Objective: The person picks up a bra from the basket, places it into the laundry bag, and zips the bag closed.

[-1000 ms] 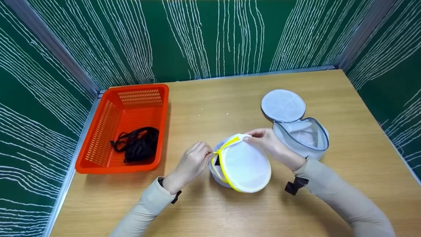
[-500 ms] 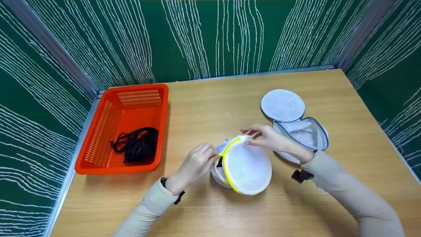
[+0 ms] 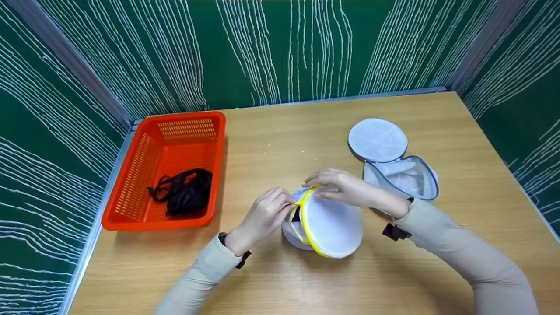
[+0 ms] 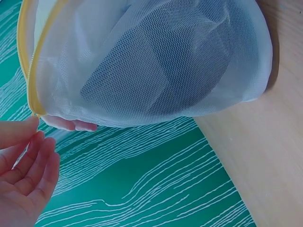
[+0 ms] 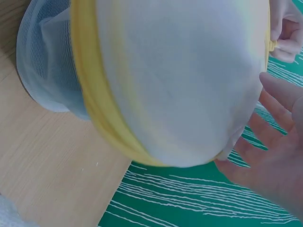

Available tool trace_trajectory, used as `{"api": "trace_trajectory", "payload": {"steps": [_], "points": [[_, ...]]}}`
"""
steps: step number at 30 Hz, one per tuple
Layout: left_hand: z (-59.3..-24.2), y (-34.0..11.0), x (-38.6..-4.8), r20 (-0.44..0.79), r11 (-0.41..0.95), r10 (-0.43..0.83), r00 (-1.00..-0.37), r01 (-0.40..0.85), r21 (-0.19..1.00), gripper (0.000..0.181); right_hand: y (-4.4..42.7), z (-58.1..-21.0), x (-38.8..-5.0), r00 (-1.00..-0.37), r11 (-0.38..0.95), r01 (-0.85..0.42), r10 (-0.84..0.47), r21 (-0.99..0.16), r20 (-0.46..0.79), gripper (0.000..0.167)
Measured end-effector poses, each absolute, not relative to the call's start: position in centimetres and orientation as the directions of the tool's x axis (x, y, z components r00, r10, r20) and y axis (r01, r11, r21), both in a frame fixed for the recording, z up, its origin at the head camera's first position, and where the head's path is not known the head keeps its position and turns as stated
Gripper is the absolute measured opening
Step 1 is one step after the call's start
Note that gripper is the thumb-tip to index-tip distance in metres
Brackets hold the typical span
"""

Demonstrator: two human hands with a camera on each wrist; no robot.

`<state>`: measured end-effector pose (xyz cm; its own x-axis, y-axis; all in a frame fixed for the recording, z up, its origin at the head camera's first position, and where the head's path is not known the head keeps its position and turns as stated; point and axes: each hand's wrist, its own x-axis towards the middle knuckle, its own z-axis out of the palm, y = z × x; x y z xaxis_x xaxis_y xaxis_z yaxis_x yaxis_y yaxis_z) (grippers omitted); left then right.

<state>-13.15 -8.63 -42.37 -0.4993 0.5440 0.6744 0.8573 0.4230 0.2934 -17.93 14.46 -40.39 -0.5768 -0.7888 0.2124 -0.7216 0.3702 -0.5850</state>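
Observation:
A white mesh laundry bag (image 3: 333,225) with a yellow zipper stands on the table, lid tilted up toward me. Between the thumb and index finger of my left hand (image 3: 267,212) the zipper pull (image 4: 37,115) is pinched, at the bag's upper left edge. My right hand (image 3: 350,188) lies over the top of the lid's rim, its fingers spread and touching the edge in the right wrist view. Something dark (image 4: 161,71) shows through the mesh inside the bag, and its kind is unclear. Part of the zipper gap is unzipped on the left side.
An orange plastic basket (image 3: 162,225) at the left holds a black bundle with straps (image 3: 190,197). At the right, a second mesh bag with grey zipper (image 3: 413,177) lies with its round lid (image 3: 377,140) folded back. Green walls surround the wooden table (image 3: 271,280).
My right hand loosened from the bag's upper corner, lifted a little, then moved left over the rim toward the left hand. The left hand shifted slightly right with the zipper pull.

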Motion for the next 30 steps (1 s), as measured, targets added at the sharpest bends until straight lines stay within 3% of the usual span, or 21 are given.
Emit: {"api": "trace_trajectory", "payload": {"steps": [6,24,30], "points": [[-42.3,-8.3,-13.0,0.683,0.406,0.54,-0.492,0.863,0.301,0.005,14.1,-40.6,-17.8,-0.548,0.321,-0.751,-0.791,-0.577,0.272,0.019],[-42.1,-8.6,-12.0,0.686,0.411,0.553,-0.472,0.871,0.267,0.008,14.4,-41.3,-16.8,-0.607,0.298,-0.733,-0.692,-0.611,0.391,0.013],[-42.5,-9.3,-11.4,0.718,0.429,0.532,-0.449,0.874,0.23,0.004,15.4,-41.5,-17.5,-0.7,0.322,-0.674,-0.566,-0.665,0.435,0.01]]}}
